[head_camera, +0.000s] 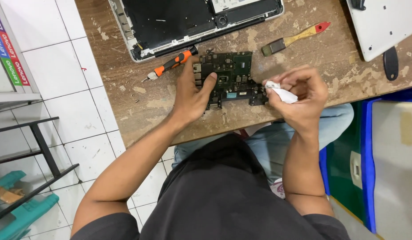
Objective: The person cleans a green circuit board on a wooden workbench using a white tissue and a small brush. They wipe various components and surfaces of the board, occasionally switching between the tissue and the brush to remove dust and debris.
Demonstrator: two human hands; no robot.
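Observation:
A dark green laptop circuit board (235, 73) lies flat on the worn wooden table (139, 102). My left hand (192, 93) rests on the board's left side, fingers spread, pressing it down. My right hand (299, 95) is at the board's right edge, fingers pinched around a small crumpled white tissue (280, 92). Behind the board lies an opened laptop case (192, 22), its dark inside facing up.
An orange-and-black screwdriver (172, 64) lies just left of the board. A small brush (295, 39) with a wooden handle and red tip lies to the back right. A white laptop cover (384, 24) sits at the far right corner. Blue bins (370, 169) stand beside my right knee.

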